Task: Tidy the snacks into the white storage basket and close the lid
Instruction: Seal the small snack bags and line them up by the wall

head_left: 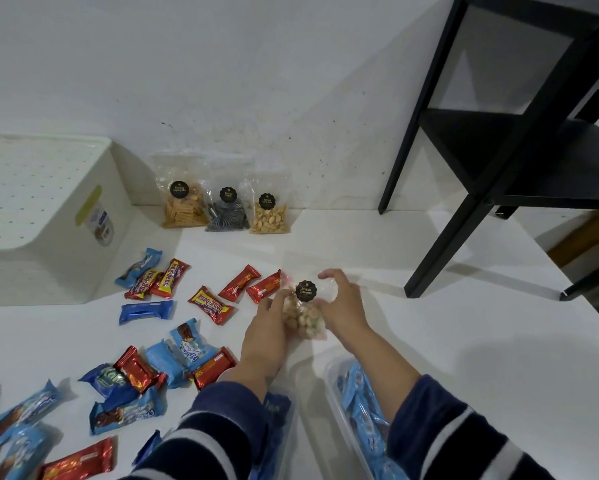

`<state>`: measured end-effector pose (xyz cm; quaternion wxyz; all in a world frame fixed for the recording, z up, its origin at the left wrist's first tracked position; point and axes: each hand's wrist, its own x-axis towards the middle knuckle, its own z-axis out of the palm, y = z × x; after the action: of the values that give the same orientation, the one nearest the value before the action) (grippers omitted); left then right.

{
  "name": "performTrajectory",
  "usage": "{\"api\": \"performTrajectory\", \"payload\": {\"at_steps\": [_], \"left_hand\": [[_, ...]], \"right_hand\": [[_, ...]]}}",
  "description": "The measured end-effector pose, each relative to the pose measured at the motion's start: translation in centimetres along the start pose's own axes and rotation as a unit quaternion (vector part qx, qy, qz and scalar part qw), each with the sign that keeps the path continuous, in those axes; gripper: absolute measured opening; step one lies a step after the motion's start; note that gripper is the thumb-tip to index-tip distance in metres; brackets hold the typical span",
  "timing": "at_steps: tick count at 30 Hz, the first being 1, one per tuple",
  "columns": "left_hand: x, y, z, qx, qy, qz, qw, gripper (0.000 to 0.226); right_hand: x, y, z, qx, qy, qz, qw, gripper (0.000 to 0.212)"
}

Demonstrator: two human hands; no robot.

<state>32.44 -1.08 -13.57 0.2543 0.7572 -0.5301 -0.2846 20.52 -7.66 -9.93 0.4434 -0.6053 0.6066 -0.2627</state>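
Note:
Both my hands grip a clear bag of small biscuits (303,315) with a black round label, held just above the white table. My left hand (268,327) clasps its left side and my right hand (343,306) its right side and top. The white storage basket (49,216) with a dotted lid stands at the far left, its lid on. Several red and blue wrapped snack bars (173,327) lie scattered on the table left of my hands. Three clear snack bags (227,209) stand against the wall.
Two clear plastic containers (339,403) holding blue snack packets sit near my arms at the bottom edge. A black shelf frame (492,161) stands on the table at the right. The white wall is close behind.

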Motion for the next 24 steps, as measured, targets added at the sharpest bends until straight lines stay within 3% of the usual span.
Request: {"api": "performTrajectory", "payload": {"at_steps": [4,10,13,16,24], "left_hand": [[0.5,-0.5,-0.4,0.054,-0.028,0.029,0.998,0.069],[3.9,-3.4,-3.7,0.230,0.005,0.054,0.972,0.093],[6.4,-4.9,-6.0,0.284,-0.084,-0.009,0.955,0.121],[8.1,-5.5,-6.7,0.321,-0.180,-0.029,0.929,0.134],[9.0,-6.7,-6.3,0.327,-0.200,-0.015,0.923,0.135]], "right_hand": [[1.2,1.0,1.5,-0.011,-0.029,0.053,0.998,0.057],[5.0,0.5,0.5,-0.020,-0.007,0.014,1.000,0.072],[8.5,-1.2,-0.8,-0.012,0.003,-0.012,1.000,0.072],[12.9,-3.5,-1.5,-0.012,0.027,-0.009,1.000,0.069],[20.6,-5.1,1.5,-0.004,0.036,-0.024,0.999,0.072]]}}
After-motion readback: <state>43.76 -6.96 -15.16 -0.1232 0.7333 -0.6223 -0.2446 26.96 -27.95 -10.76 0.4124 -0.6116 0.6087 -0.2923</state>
